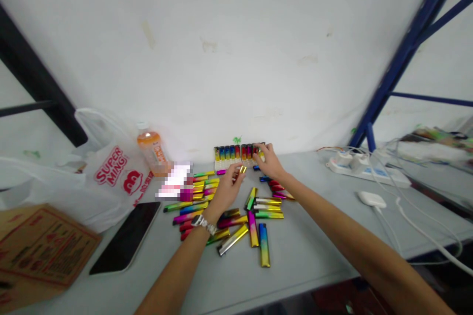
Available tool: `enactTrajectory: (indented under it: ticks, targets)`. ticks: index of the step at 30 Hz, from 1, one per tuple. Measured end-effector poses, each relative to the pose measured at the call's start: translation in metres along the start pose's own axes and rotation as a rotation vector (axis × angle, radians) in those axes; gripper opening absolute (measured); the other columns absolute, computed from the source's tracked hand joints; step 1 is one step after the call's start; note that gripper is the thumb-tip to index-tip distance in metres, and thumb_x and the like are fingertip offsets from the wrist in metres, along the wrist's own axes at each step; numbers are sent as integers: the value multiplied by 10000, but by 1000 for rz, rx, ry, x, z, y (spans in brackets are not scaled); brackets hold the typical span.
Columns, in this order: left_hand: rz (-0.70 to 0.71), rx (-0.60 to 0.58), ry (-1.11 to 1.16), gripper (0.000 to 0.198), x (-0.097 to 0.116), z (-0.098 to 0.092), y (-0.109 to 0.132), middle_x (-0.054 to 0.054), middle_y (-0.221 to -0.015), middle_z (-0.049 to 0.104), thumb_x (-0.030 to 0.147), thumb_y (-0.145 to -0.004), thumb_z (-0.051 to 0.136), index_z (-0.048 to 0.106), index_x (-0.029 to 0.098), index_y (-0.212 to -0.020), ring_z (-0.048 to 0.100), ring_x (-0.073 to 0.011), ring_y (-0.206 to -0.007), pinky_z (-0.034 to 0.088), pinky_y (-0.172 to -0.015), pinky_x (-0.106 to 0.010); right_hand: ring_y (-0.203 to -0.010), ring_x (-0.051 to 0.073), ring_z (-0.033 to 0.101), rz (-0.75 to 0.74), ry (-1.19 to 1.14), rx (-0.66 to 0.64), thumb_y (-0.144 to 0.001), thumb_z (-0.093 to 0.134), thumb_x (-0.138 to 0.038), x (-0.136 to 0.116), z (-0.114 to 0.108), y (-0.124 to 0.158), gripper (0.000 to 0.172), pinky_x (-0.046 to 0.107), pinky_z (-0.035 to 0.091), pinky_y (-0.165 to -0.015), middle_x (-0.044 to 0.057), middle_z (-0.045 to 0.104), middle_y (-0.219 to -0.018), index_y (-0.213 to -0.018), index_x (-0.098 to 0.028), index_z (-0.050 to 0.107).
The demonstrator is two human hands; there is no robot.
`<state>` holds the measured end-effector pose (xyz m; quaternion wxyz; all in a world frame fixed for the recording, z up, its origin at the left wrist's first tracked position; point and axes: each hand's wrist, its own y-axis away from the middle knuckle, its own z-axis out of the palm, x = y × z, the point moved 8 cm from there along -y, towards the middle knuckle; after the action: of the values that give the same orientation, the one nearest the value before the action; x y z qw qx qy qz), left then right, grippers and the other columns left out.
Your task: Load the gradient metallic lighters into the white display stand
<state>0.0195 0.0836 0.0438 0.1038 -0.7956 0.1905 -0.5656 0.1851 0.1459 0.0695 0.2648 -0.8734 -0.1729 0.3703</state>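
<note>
My left hand [229, 183], with a silver watch on its wrist, is closed around a lighter whose gold end [243, 170] shows at the fingertips. Ahead of it, a row of colourful lighters [232, 151] stands upright in a white holder [226, 163] against the wall. At the right end of that row, my right hand [269, 160] has its fingers closed about a lighter [262, 149], partly hidden by them. Many loose metallic lighters lie on the table below and around both hands, among them a blue-and-gold one [264, 246] and a silver-and-gold one [232, 240].
To the left are a phone [125, 238], a cardboard box [44, 253], a plastic bag [111, 177] and an orange drink bottle [152, 150]. On the right lie a power strip [369, 171], a white charger [371, 200] and cables. Blue shelf posts [402, 64] rise behind.
</note>
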Motion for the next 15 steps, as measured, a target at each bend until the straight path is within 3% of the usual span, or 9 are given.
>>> enactTrajectory:
  ticks: [1,3,5,7,11,15]
  targets:
    - [-18,13,85,350,1,-1,-4,-44,-909,661,372,-871,585,539,187,-1165,640,-167,-762,488,-640,-273,-879,202,578,60,-117,-5,-929,494,-377,-5,0,7,372,349,468,-834,101,575,-1009,-1177,-143,642]
    - [-32,78,234,364,5,-6,-10,-50,-900,685,388,-811,663,550,174,-1083,663,-173,-784,509,-678,-279,-727,169,578,166,-365,-123,-958,407,-499,-18,12,21,430,313,470,-714,54,617,-830,-985,-158,668]
    - [-46,160,346,374,7,-11,-13,-46,-874,706,395,-773,707,531,176,-1020,674,-173,-805,515,-739,-292,-616,141,565,230,-588,-245,-945,390,-573,-34,24,36,487,276,440,-596,36,636,-759,-940,-166,657]
    - [-73,209,420,387,4,-13,-12,-33,-846,714,415,-767,715,505,186,-997,670,-164,-774,512,-742,-296,-580,132,563,248,-744,-281,-868,546,-581,-46,30,46,442,250,404,-534,18,641,-721,-999,-171,645]
    - [-33,204,360,341,-3,-15,-3,-23,-850,706,451,-776,701,495,197,-874,654,-158,-787,493,-715,-277,-541,120,515,255,-891,-140,-765,702,-521,-45,25,50,394,254,389,-533,-12,601,-620,-929,-165,661]
    - [25,10,33,262,-2,-6,8,-44,-981,694,412,-801,683,547,188,-781,639,-183,-918,477,-728,-276,-536,107,451,277,-887,-15,-738,743,-482,-33,22,53,334,259,365,-551,-41,517,-561,-687,-184,600]
